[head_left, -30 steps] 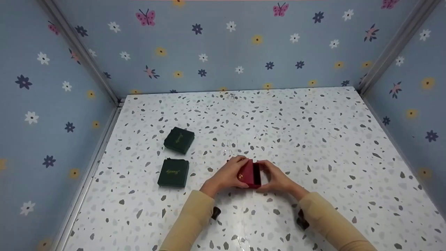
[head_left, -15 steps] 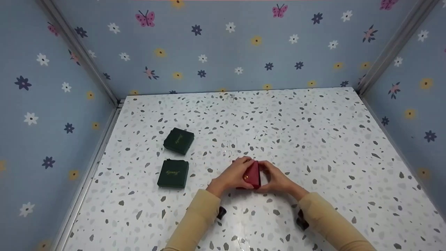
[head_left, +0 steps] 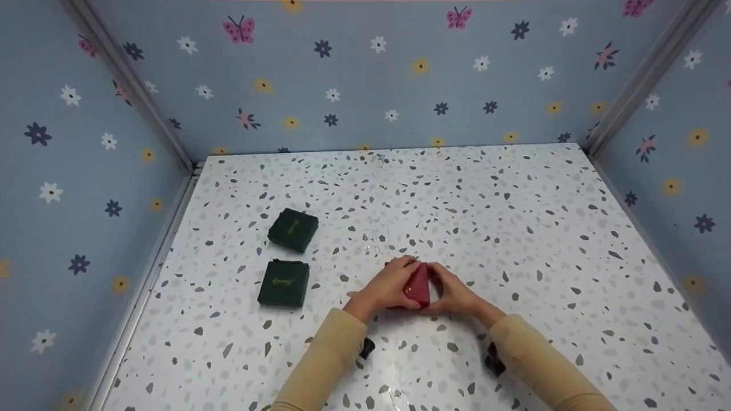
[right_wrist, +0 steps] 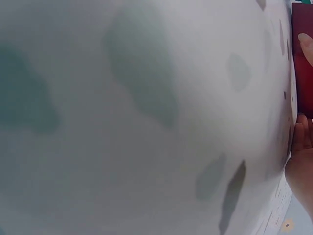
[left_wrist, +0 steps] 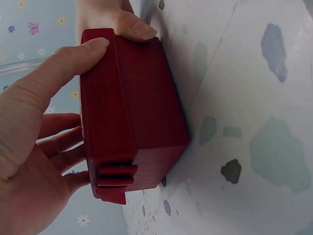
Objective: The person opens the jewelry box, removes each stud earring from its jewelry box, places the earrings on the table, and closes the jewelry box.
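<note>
Red box: matt, faintly grained, like coated card. Green boxes: matt, smooth-looking. Tabletop: smooth, soft gloss. Sleeves: matt cloth. Corner posts: dull metal. Walls: smooth, low sheen.

Red box cut off in right wrist view, gold lettering illegible

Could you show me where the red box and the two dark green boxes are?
Red box point(left_wrist: 142, 103), left wrist view: on the side facing the camera.
Nearer green box point(head_left: 284, 284), head view: on its lettered top.
Farther green box point(head_left: 293, 229), head view: on its lettered top.
</note>
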The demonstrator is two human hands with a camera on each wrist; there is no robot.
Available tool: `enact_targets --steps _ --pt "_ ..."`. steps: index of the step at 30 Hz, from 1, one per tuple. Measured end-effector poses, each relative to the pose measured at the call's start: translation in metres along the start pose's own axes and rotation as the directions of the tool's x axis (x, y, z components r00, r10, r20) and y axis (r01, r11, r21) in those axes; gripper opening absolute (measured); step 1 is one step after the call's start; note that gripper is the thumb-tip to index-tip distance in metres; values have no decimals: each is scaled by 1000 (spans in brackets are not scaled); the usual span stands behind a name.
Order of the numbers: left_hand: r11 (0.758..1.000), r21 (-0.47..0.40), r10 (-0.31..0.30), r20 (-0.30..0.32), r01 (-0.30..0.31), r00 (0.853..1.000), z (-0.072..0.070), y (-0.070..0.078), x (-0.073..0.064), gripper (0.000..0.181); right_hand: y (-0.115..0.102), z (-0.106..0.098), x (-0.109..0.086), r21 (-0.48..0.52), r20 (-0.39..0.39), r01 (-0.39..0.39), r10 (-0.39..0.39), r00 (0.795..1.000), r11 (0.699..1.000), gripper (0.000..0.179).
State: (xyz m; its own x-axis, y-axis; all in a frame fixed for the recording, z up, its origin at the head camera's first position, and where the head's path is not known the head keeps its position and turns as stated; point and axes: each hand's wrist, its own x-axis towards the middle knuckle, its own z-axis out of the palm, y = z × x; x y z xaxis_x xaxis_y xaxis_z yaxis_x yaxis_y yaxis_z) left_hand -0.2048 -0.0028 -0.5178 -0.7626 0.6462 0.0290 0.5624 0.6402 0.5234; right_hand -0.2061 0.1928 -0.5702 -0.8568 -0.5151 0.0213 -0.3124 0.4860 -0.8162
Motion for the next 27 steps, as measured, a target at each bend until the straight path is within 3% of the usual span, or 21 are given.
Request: enact_targets --steps 4,10,17,24,27 --pt "1000 8 -8 -2 8 1000 1 0 1 84 1 0 0 -16 -8 14 -14 1000 1000 87" --pt "999 45 32 -30 -31 999 2 -1 1 83 3 0 0 9 -17 119 -119 993 993 83" --pt "998 61 20 -22 -19 1000 3 -1 1 84 2 0 0 -21 -6 86 -87 996 996 87" --pt "999 41 -6 -8 6 1000 4 -1 0 85 0 0 -2 -81 -7 108 -109 994 991 89" --pt "999 41 -17 -7 17 1000 4 -1 0 86 -3 -1 -2 -85 0 76 -76 997 993 93"
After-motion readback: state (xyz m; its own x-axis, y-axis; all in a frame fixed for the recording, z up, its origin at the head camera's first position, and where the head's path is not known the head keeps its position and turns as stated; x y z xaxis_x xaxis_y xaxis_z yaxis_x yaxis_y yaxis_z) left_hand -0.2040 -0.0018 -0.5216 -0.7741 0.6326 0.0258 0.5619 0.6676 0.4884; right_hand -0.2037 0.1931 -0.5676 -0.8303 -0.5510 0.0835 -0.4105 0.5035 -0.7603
